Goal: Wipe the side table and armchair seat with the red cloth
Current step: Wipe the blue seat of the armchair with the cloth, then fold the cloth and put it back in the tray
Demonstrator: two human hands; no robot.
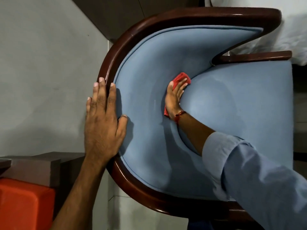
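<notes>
The armchair fills the view, with a dark wooden curved frame (pixel 132 35) and blue upholstery; its seat cushion (pixel 232 105) lies to the right. My right hand (pixel 174 98) presses the red cloth (pixel 181 78) flat into the crease where the seat meets the padded backrest (pixel 146 72). Part of the cloth shows beyond my fingertips and a bit under my wrist. My left hand (pixel 103 123) rests flat with fingers spread on the top of the backrest rim, holding nothing. The side table is not clearly in view.
A grey wall (pixel 46 72) stands behind the chair. At lower left sit a brown block (pixel 38 170) and an orange box (pixel 25 205). White fabric (pixel 282 39) lies at the upper right beyond the wooden armrest (pixel 255 56).
</notes>
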